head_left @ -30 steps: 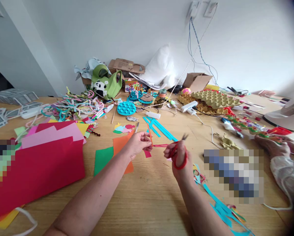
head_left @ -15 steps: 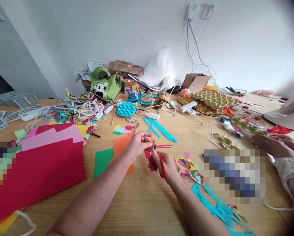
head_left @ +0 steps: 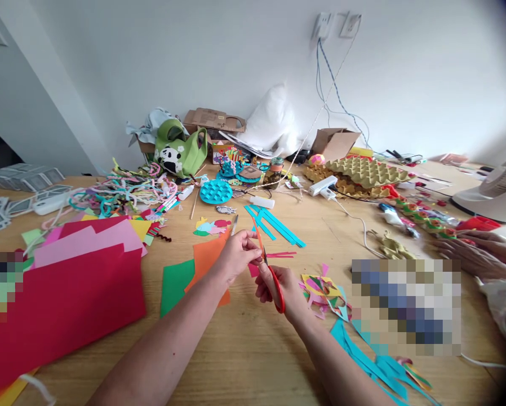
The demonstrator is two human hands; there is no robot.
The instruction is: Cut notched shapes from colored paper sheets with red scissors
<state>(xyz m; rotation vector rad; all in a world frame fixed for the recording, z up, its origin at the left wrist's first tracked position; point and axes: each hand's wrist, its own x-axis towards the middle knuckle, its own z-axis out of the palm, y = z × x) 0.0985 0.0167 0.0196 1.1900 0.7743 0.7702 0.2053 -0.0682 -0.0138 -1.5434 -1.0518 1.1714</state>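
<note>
Over the middle of the table, my left hand pinches a narrow strip of orange paper. My right hand is closed on red-handled scissors, whose blades point up and touch or lie beside the strip near my left fingertips. Below my left wrist rest an orange sheet and a green sheet. Behind my hands are small coloured paper cutouts, blue strips and thin red strips. Multicoloured paper scraps lie right of my right hand.
Large red sheets and pink sheets cover the left side. Pipe cleaners, a green panda bag and egg cartons stand farther back. Blue offcuts lie front right. Another person's hands are at the right.
My hands keep nearly the same place, with the scissors still at the orange strip. The view has shifted slightly. The other person's hands at the right have moved a little.
</note>
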